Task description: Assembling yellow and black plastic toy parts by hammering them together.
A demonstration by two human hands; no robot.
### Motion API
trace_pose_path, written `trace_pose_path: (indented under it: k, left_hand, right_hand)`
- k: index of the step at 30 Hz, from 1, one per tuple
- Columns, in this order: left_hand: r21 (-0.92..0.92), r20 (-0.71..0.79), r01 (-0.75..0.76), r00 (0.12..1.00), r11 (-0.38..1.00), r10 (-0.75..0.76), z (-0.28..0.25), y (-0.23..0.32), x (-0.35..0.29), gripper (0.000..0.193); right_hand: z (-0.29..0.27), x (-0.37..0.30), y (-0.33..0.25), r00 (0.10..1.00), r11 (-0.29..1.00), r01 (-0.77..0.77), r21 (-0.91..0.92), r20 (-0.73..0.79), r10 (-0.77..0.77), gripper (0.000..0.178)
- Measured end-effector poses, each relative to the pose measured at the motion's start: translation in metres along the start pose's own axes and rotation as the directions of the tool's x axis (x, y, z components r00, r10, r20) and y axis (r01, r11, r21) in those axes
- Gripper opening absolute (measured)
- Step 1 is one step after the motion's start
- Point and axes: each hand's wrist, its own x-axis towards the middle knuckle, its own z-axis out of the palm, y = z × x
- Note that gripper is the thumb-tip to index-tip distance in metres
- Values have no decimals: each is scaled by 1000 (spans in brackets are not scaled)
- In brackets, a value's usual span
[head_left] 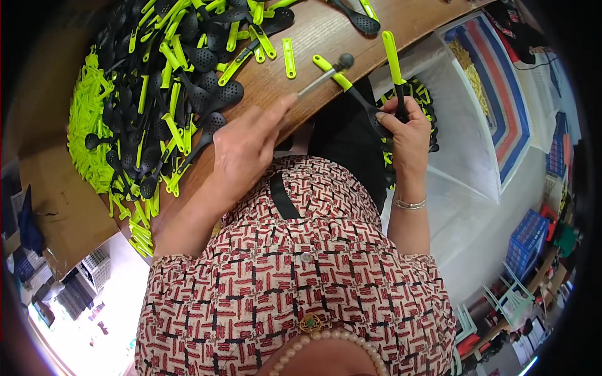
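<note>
Grasping two black utensils [362,99] with slim lime handles [391,56], one slanting over the table [411,15], right hand [409,131] sits apart from left hand [246,145], clenched round a hammer [344,61].

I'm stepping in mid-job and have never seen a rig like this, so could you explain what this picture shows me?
There is no robot here: these are a person's two bare hands. The single picture comes from a wide fisheye camera on their head, looking down, so edges curve; picture left is their left. The left hand grips a tool with a thin metal shaft and dark round head. The right hand holds two black utensils with green handles, one handle upright, the other slanting. On the brown table lie a heap of black perforated spoons and many loose green pieces.
</note>
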Motion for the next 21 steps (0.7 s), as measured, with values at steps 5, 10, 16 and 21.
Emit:
trace_pose_path:
  k: [5, 10, 16, 21]
  left_hand:
    - [-2, 103, 0, 995, 1000, 1, 0, 2, -4, 54]
    - [-180, -65, 24, 997, 983, -36, -10, 6, 13, 48]
    - [21, 14, 32, 999, 999, -33, 5, 7, 19, 45]
    - [7, -6, -2, 1000, 1000, 2, -4, 12, 22, 51]
  right_hand:
    - [-5, 4, 2, 998, 999, 30, -37, 51, -28, 18]
    - [-16, 28, -12, 764, 893, -447, 48, 539, 353, 34]
    - [-15, 59, 3, 467, 721, -692, 51, 792, 392, 41]
    - [-18, 58, 4, 405, 569, -811, 138, 833, 376, 45]
